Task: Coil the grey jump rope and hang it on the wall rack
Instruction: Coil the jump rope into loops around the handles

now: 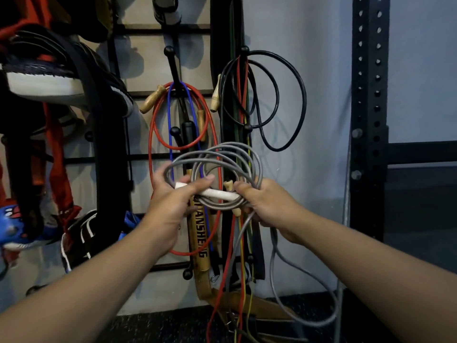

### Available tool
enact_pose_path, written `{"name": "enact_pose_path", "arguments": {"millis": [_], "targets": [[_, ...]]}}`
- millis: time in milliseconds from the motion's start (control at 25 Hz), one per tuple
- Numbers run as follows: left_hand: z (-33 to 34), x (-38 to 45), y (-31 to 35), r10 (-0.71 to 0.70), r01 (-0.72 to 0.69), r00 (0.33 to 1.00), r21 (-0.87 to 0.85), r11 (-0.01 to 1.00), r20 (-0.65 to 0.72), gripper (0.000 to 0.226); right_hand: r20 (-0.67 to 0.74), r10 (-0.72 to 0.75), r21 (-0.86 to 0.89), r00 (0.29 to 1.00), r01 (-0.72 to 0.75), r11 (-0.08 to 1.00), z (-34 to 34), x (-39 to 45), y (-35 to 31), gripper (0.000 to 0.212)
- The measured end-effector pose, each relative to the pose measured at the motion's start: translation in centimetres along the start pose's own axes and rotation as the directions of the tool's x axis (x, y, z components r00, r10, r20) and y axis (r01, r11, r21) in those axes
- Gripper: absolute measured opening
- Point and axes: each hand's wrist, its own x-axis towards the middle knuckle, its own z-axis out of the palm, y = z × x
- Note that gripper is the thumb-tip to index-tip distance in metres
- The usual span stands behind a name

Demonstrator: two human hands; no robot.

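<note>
Fingers of the left hand (170,196) pinch the white handle (217,193); the right hand (262,201) clamps the rope (222,154) coils, frame centre. Light, springy; grip where loops cross.

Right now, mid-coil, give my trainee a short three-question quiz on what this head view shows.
1. True or false: the thin grey jump rope already hangs on the black wall rack.
2. Which hand grips the rope's white cylindrical handle? A) left hand B) right hand
3. Fill in: a loose tail of grey rope drops below the ____ hand.

Key: 1 false; 2 A; 3 right.
</note>
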Motion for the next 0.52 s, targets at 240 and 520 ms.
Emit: {"name": "enact_pose_path", "arguments": {"millis": [240,520], "targets": [[0.0,-0.7,6.0,0.235,-0.695,0.703,0.718,0.028,0.671,0.134,0.083,-0.137,-0.433,0.987,0.160,0.887,-1.1,0.5,0.6,0.031],[5.1,0.6,4.7,-0.354,-0.600,0.740,0.799,0.037,0.572,0.074,0.220,-0.188,-0.677,0.957,0.289,0.677,0.2,-0.5,0.2,0.026]]}}
